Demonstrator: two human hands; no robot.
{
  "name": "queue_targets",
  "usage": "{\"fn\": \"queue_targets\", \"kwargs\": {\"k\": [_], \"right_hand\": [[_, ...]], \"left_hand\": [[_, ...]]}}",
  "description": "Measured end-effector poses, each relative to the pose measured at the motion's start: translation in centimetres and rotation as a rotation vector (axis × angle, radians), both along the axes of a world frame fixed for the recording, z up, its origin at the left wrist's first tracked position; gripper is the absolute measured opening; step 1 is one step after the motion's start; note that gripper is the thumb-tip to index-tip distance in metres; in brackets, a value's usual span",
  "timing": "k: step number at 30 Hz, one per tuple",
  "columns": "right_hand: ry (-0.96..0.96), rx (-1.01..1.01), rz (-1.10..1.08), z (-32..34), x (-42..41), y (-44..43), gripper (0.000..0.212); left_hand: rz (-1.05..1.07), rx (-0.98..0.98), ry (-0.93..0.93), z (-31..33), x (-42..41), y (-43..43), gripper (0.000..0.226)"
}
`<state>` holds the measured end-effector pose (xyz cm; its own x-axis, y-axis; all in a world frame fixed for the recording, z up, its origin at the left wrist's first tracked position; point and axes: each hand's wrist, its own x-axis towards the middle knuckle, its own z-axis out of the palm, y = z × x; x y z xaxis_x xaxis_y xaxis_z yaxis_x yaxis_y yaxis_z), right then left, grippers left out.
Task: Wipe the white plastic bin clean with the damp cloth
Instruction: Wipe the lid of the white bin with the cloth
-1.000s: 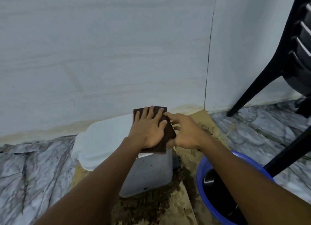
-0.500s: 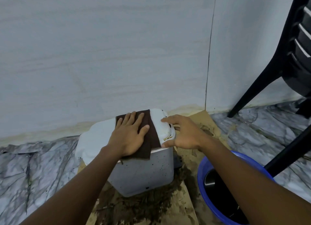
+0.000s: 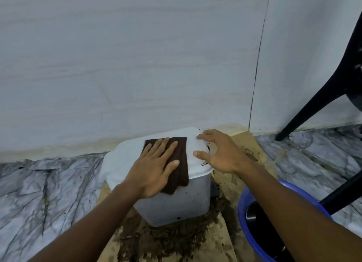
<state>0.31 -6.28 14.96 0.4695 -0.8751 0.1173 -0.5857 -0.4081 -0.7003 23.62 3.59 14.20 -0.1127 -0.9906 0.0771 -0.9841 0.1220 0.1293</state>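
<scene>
The white plastic bin (image 3: 176, 203) stands on brown cardboard by the wall, its white lid (image 3: 125, 156) facing up and small dark specks on its front wall. A dark brown cloth (image 3: 181, 163) lies flat on the lid. My left hand (image 3: 154, 167) presses on the cloth with straight, spread fingers. My right hand (image 3: 219, 154) is at the lid's right edge, fingertips and thumb touching the rim, fingers bent.
Dark soil and debris cover the cardboard (image 3: 176, 240) in front of the bin. A blue basin (image 3: 252, 232) with dark contents sits at lower right under my right forearm. Black chair legs (image 3: 313, 107) stand at right. The wall is right behind the bin; marble floor surrounds it.
My left hand slid the cloth leftward from the lid's right end to its middle, baring the right part of the lid. The right hand stayed at the right edge.
</scene>
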Motion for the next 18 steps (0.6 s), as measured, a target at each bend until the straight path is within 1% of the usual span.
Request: {"fn": "queue_targets", "kwargs": {"k": [4,6,8,10,13,15,18], "right_hand": [[0.083,-0.017,0.087,0.3,0.4,0.3,0.067],[0.053,0.012,0.097,0.5,0.0,0.2,0.066],[-0.019,0.06,0.052,0.7,-0.7,0.0,0.067],[-0.05,0.068,0.0,0.8,-1.4,-0.1,0.069],[-0.057,0.046,-0.018,0.7,-2.0,-0.2,0.078],[-0.086,0.053,-0.029,0.5,-2.3,-0.4,0.079],[-0.119,0.082,-0.03,0.3,-2.4,-0.5,0.077]], "left_hand": [[0.206,0.041,0.026,0.1,3.4,0.4,0.068],[0.28,0.068,0.024,0.3,3.0,-0.9,0.067],[0.306,0.076,0.017,0.6,1.1,-3.0,0.067],[0.274,0.094,0.029,0.9,-1.6,-5.0,0.067],[0.174,0.098,0.012,0.9,-5.8,-6.5,0.066],[0.095,0.067,-0.01,0.7,-7.7,-6.2,0.065],[-0.058,-0.015,-0.03,0.2,-8.1,-3.9,0.062]]}}
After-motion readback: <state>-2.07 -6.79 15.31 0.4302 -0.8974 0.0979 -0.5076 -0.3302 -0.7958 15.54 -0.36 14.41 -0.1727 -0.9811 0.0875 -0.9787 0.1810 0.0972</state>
